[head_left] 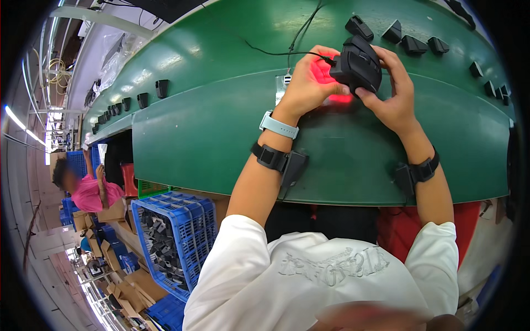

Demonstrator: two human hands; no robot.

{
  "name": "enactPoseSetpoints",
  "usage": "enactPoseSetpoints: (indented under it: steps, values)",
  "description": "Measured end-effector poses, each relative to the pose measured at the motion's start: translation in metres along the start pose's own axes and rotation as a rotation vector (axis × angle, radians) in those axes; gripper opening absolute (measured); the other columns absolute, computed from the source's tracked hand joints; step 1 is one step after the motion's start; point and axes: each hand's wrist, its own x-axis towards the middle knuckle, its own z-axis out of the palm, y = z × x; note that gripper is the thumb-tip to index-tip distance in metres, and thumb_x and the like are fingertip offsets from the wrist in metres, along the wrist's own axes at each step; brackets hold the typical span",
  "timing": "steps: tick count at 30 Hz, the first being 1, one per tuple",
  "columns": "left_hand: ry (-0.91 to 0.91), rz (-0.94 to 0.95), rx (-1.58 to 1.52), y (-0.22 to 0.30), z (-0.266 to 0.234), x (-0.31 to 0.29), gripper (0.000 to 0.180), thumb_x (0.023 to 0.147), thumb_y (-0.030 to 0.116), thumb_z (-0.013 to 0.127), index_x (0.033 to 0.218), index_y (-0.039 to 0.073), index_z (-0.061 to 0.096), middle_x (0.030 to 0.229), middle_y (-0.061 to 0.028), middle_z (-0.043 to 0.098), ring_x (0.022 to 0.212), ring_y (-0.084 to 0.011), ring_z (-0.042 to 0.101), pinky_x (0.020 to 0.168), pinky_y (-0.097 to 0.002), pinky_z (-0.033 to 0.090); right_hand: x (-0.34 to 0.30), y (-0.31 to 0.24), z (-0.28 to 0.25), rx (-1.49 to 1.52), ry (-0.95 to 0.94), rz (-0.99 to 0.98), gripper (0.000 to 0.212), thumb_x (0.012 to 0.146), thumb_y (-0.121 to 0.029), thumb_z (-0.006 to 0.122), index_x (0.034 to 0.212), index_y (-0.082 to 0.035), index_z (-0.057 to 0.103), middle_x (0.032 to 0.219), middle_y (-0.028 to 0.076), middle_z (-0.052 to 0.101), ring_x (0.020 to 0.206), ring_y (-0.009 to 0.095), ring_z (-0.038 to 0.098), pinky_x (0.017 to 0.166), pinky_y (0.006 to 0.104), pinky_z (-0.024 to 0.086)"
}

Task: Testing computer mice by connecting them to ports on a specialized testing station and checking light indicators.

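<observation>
A black plastic device point(359, 65) with rounded, ridged sides is held above the green table between my two hands. My left hand point(305, 83) grips its left end, where a thin black cable point(270, 53) runs in. Red light glows on that palm and on the tabletop below. Around the right side of the device curl the fingers of my right hand point(396, 96), the thumb pressed on its lower edge. Beneath my left hand, a small pale plug or socket point(287, 79) lies at the end of another cable. The device's underside is hidden.
Several similar black units stand along the table's far right, including one black unit point(414, 45), and more along the far left, including another black unit point(161, 88). A blue crate point(205, 220) of dark parts stands left of me. A person in pink point(94, 193) is farther left.
</observation>
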Motion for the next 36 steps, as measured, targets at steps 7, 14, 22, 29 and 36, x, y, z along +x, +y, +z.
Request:
enactPoseSetpoints:
  steps: [7,14,22,29,36]
  values:
    - [-0.053,0.070,0.043,-0.001,0.005,0.001,0.063,0.064,-0.013,0.084,0.117,0.002,0.054,0.099,-0.0076,0.071,0.090,-0.0153,0.069,0.079,-0.0301,0.056,0.002,-0.004,-0.005,-0.065,0.017,-0.100,0.068,0.069,-0.007,0.080,0.133,-0.001,0.057,0.130,0.013,0.061,0.117,0.025,0.060,0.102,0.0347,0.046]
    - [-0.031,0.050,0.035,0.002,0.003,-0.002,0.064,0.064,-0.011,0.080,0.122,0.000,0.054,0.108,-0.0075,0.068,0.101,-0.0136,0.064,0.087,-0.0307,0.053,0.003,-0.007,-0.001,-0.123,0.017,-0.193,0.072,0.066,-0.007,0.082,0.133,0.000,0.057,0.130,0.015,0.059,0.117,0.027,0.060,0.101,0.0367,0.047]
    - [-0.096,-0.009,0.116,0.007,0.007,-0.003,0.065,0.066,-0.013,0.070,0.127,-0.003,0.052,0.109,-0.0075,0.068,0.099,-0.0144,0.065,0.087,-0.0300,0.054,0.004,-0.012,-0.004,-0.202,0.051,-0.241,0.073,0.062,-0.011,0.087,0.130,-0.002,0.061,0.126,0.016,0.061,0.112,0.030,0.063,0.096,0.0371,0.051]
    - [-0.086,0.034,0.106,0.004,0.005,-0.003,0.062,0.067,-0.015,0.067,0.126,-0.003,0.053,0.109,-0.0080,0.067,0.099,-0.0147,0.065,0.085,-0.0298,0.056,0.005,-0.011,-0.001,-0.184,0.083,-0.247,0.072,0.062,-0.018,0.090,0.128,-0.005,0.063,0.122,0.013,0.063,0.106,0.029,0.065,0.092,0.0373,0.054]
    - [-0.154,0.019,-0.035,-0.003,0.004,0.000,0.060,0.068,-0.018,0.066,0.125,-0.004,0.052,0.114,-0.0111,0.066,0.102,-0.0189,0.067,0.088,-0.0336,0.058,0.002,-0.009,-0.005,-0.128,0.063,-0.177,0.073,0.065,-0.017,0.089,0.129,-0.001,0.059,0.122,0.014,0.064,0.108,0.027,0.064,0.095,0.0351,0.050]
